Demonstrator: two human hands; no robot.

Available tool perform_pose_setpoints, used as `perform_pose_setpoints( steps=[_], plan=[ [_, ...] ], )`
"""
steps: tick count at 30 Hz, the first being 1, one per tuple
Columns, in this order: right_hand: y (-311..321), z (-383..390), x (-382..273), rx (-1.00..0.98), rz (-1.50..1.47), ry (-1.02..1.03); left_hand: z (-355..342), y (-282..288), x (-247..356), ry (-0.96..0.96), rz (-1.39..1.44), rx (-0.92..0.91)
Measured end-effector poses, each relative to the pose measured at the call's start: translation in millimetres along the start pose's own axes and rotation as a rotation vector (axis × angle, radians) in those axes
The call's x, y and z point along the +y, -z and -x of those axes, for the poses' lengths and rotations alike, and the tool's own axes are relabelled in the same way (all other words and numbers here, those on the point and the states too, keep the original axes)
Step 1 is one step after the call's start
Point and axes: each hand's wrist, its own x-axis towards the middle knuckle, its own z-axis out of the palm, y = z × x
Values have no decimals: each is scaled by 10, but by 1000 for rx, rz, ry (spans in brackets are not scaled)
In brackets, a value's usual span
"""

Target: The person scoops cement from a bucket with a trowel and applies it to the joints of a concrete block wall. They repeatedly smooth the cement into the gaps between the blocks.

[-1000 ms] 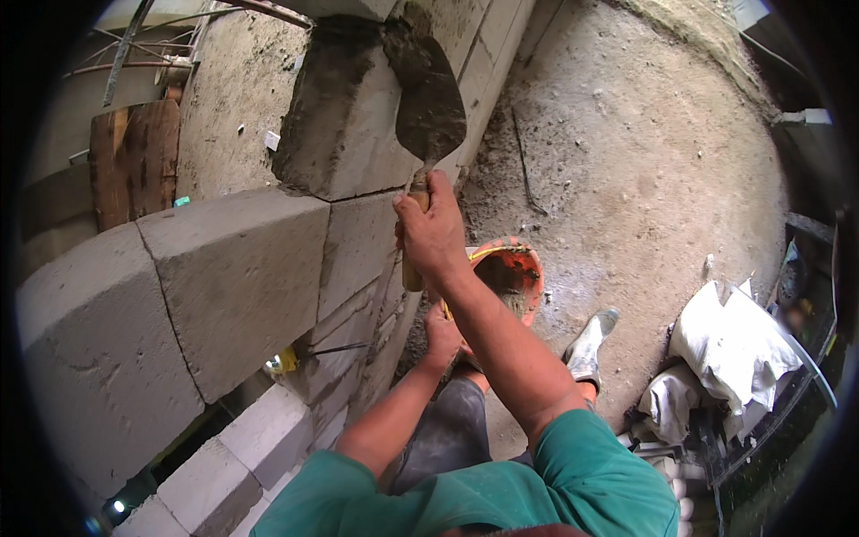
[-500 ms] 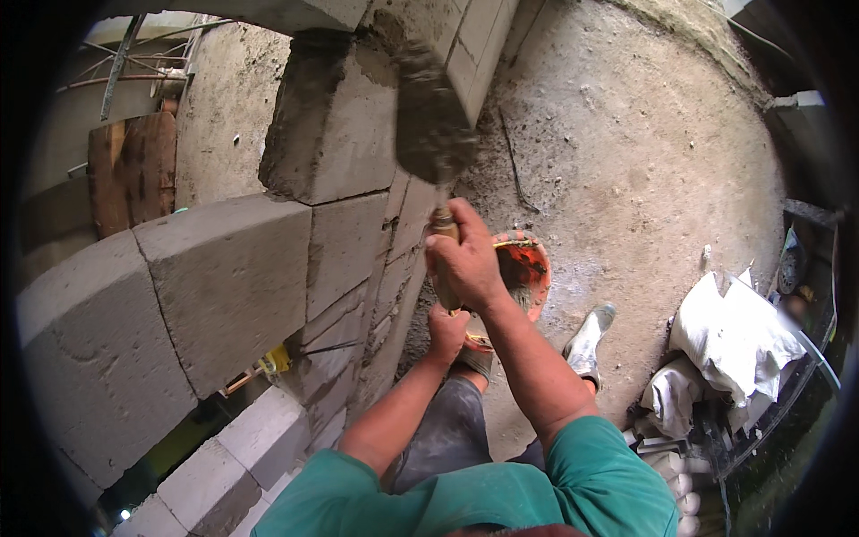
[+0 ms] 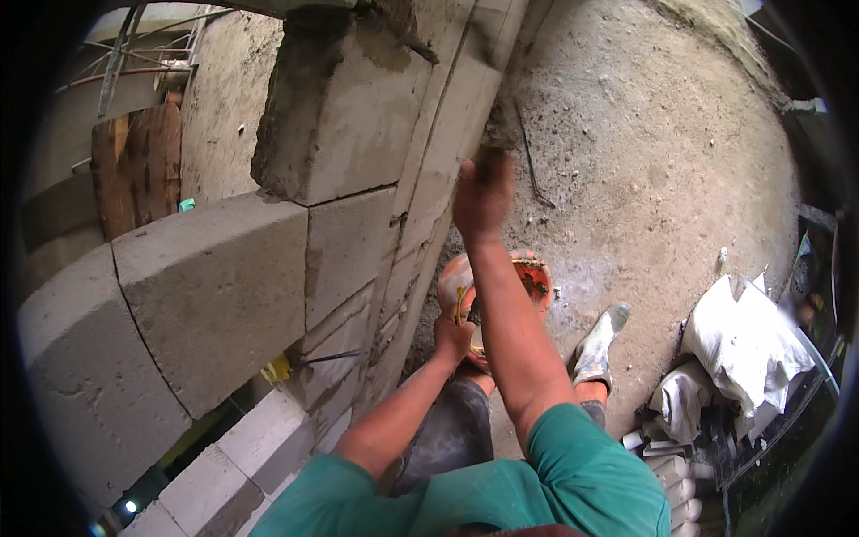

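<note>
Orange bucket point(image 3: 535, 279) is being gripped at its rim by the left hand point(image 3: 453, 338); the right hand point(image 3: 483, 192), blurred, is closing around a trowel point(image 3: 501, 134) against the block wall point(image 3: 358, 134).

blocks point(image 3: 215, 295): rough, matt grey concrete
bucket point(image 3: 537, 277): orange plastic, mortar-smeared
board point(image 3: 134, 170): worn wood
sacks point(image 3: 743, 349): white woven cloth

Right hand point(image 3: 483, 192) now lower and blurred beside the block wall point(image 3: 358, 134), trowel blade out of sight.

right hand point(image 3: 481, 192) raised against block wall point(image 3: 358, 116) | left hand point(image 3: 454, 338) grips orange bucket point(image 3: 501, 282) rim
</note>
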Motion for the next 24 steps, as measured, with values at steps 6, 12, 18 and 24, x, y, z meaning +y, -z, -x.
perform_pose_setpoints(
  steps=[6,12,18,24],
  plan=[
    [-133,70,-285,-201,-160,-205,-10,80,-117,43,32,7],
    [-132,-392,-503,-479,-608,-998,-50,82,-94,71,54,22],
    [35,-549,-1001,-594,-674,-1013,-74,40,-152,-30,235,-13],
    [319,-493,-1488,-703,-740,-951,-54,-104,-73,34,351,36]
  ],
)
